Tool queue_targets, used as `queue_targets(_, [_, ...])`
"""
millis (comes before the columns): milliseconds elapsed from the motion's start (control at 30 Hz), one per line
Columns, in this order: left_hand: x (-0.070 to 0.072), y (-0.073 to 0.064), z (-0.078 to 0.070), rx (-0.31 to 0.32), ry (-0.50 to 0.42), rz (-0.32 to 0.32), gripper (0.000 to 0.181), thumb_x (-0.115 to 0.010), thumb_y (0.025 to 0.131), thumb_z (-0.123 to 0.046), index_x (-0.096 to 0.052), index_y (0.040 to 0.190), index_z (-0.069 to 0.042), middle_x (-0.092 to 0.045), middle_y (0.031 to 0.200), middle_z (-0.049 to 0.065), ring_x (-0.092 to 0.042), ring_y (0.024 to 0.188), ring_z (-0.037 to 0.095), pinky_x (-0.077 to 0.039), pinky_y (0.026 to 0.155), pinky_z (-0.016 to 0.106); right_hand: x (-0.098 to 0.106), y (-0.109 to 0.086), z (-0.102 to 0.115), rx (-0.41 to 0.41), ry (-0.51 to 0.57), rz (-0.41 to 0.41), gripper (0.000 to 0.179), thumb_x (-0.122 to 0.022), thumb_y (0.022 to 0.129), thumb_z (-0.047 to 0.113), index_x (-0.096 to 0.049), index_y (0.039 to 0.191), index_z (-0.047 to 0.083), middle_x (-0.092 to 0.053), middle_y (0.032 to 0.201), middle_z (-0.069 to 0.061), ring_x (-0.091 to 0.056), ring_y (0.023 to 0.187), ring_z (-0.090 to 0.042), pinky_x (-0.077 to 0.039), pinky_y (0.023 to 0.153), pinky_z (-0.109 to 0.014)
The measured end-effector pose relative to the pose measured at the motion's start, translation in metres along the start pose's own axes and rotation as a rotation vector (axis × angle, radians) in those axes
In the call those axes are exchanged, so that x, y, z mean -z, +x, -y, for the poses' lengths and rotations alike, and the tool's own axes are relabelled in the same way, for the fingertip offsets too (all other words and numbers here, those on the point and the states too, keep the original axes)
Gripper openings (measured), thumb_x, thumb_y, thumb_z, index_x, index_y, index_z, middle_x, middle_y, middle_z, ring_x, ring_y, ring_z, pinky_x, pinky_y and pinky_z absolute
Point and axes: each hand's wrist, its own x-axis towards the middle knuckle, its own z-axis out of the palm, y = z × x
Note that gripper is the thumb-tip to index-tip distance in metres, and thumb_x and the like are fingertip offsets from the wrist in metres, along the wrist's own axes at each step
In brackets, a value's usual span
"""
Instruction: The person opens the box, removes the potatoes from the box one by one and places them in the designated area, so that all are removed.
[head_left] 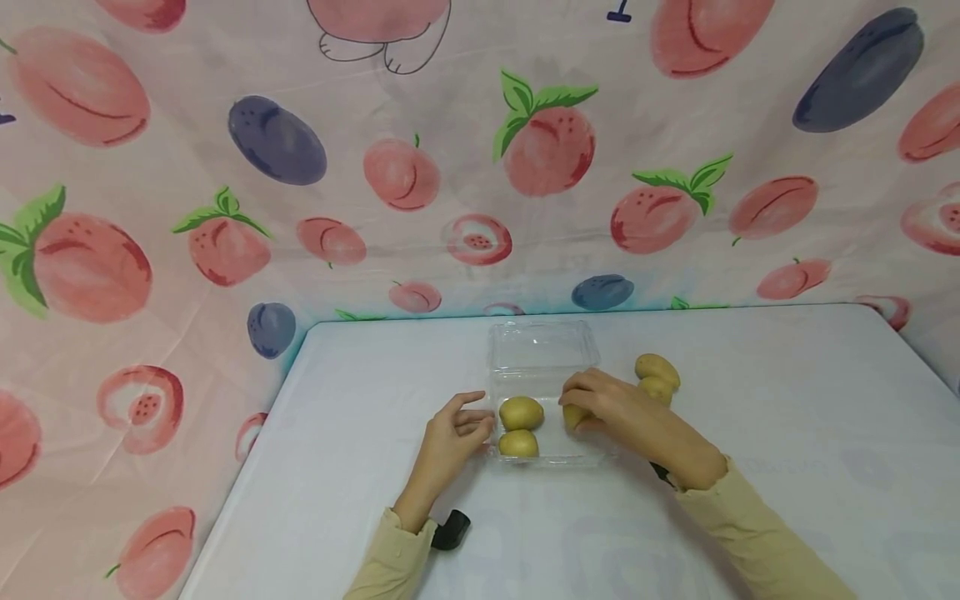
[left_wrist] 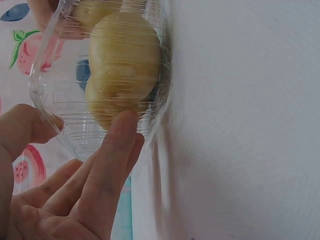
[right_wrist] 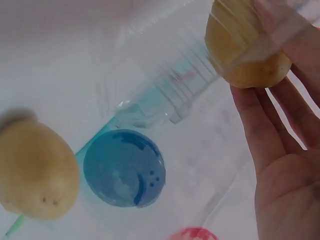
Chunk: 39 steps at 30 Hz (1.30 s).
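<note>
A clear plastic clamshell box (head_left: 551,450) lies with its lid raised toward the back. Two potatoes (head_left: 521,413) sit in its left half, one nearer the front than the other. At the box's right side my right hand (head_left: 618,412) pinches another potato (right_wrist: 250,55) between thumb and fingers, partly seen through clear plastic in the right wrist view. My left hand (head_left: 450,437) touches the box's left side with fairly straight fingers. In the left wrist view its fingertip (left_wrist: 126,120) rests against the ribbed wall, with the thumb by the rim.
More potatoes (head_left: 657,369) lie on the white table (head_left: 787,400) to the right of the box, partly behind my right hand. A fruit-print cloth (head_left: 480,192) hangs behind the table's back edge and along its left side. Black wrist devices (head_left: 450,530) show at both cuffs.
</note>
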Motion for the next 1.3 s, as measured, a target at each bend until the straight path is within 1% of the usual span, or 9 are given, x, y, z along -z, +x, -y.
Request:
queue_targets(300, [0.000,0.000,0.001,0.002,-0.005,0.001,0.046,-0.066,0.094,-0.007,-0.052,0.137,0.001,-0.069,0.115,0.024,-0.071,0.103,0.034,-0.061,0.071,0.024,0.009,-0.004,-0.001,0.003,-0.025,-0.062,0.040,-0.090,0.067,0.006,-0.072,0.103,0.011,-0.064,0.107,0.000,-0.062,0.102,-0.015,-0.058,0.081,-0.026])
queue_targets(500, [0.000,0.001,0.002,-0.004,-0.008,0.002,0.047,-0.066,0.094,-0.007,-0.052,0.137,0.001,-0.069,0.116,0.025,-0.070,0.103,0.034,-0.061,0.071,0.024,0.014,-0.010,-0.005,0.012,-0.034,-0.089,0.041,-0.091,0.066,0.005,-0.072,0.102,0.010,-0.064,0.106,0.000,-0.062,0.101,-0.015,-0.059,0.081,-0.027])
queue_targets(633, [0.000,0.001,0.001,-0.008,0.001,-0.002,0.046,-0.066,0.094,-0.007,-0.052,0.137,0.001,-0.069,0.115,0.024,-0.071,0.103,0.034,-0.061,0.071,0.023,0.017,-0.012,-0.006,0.026,-0.027,-0.117,0.042,-0.091,0.065,0.005,-0.072,0.102,0.009,-0.064,0.106,-0.001,-0.063,0.100,-0.016,-0.059,0.080,-0.028])
queue_targets(900, [0.000,0.000,0.002,-0.007,0.007,-0.001,0.046,-0.066,0.094,-0.007,-0.053,0.137,0.001,-0.070,0.115,0.024,-0.071,0.103,0.034,-0.061,0.071,0.023,0.024,-0.016,-0.009,0.060,-0.046,-0.165,0.044,-0.092,0.060,0.002,-0.072,0.100,0.008,-0.065,0.104,-0.002,-0.063,0.095,-0.016,-0.059,0.075,-0.028])
queue_targets(1000, [0.000,-0.001,0.001,-0.006,0.011,-0.003,0.046,-0.066,0.094,-0.008,-0.053,0.137,0.000,-0.070,0.115,0.023,-0.071,0.103,0.033,-0.061,0.071,0.023,0.027,-0.019,-0.010,0.059,-0.064,-0.167,0.045,-0.092,0.060,0.002,-0.071,0.100,0.008,-0.064,0.104,-0.003,-0.063,0.095,-0.017,-0.059,0.074,-0.029])
queue_targets(1167, [0.000,-0.001,0.000,-0.005,0.002,-0.005,0.046,-0.066,0.094,-0.008,-0.053,0.137,-0.001,-0.069,0.116,0.023,-0.071,0.103,0.033,-0.061,0.071,0.023,0.031,-0.023,-0.012,0.043,-0.101,-0.164,0.046,-0.093,0.059,0.003,-0.072,0.100,0.007,-0.065,0.105,-0.003,-0.062,0.095,-0.020,-0.059,0.078,-0.036])
queue_targets(1233, [0.000,-0.002,-0.003,-0.002,0.001,-0.004,0.046,-0.066,0.094,-0.007,-0.052,0.137,0.000,-0.069,0.116,0.024,-0.070,0.103,0.034,-0.061,0.071,0.022,0.033,-0.025,-0.013,0.027,-0.104,-0.158,0.045,-0.092,0.060,0.003,-0.072,0.101,0.007,-0.065,0.104,-0.003,-0.062,0.097,-0.022,-0.059,0.079,-0.038])
queue_targets(1300, [0.000,-0.004,-0.008,0.005,0.001,-0.001,0.046,-0.065,0.094,-0.005,-0.052,0.138,0.001,-0.068,0.117,0.026,-0.069,0.105,0.037,-0.061,0.071,0.022,0.035,-0.027,-0.013,0.006,-0.100,-0.143,0.045,-0.092,0.061,0.003,-0.072,0.101,0.006,-0.065,0.105,-0.003,-0.062,0.098,-0.022,-0.060,0.080,-0.036])
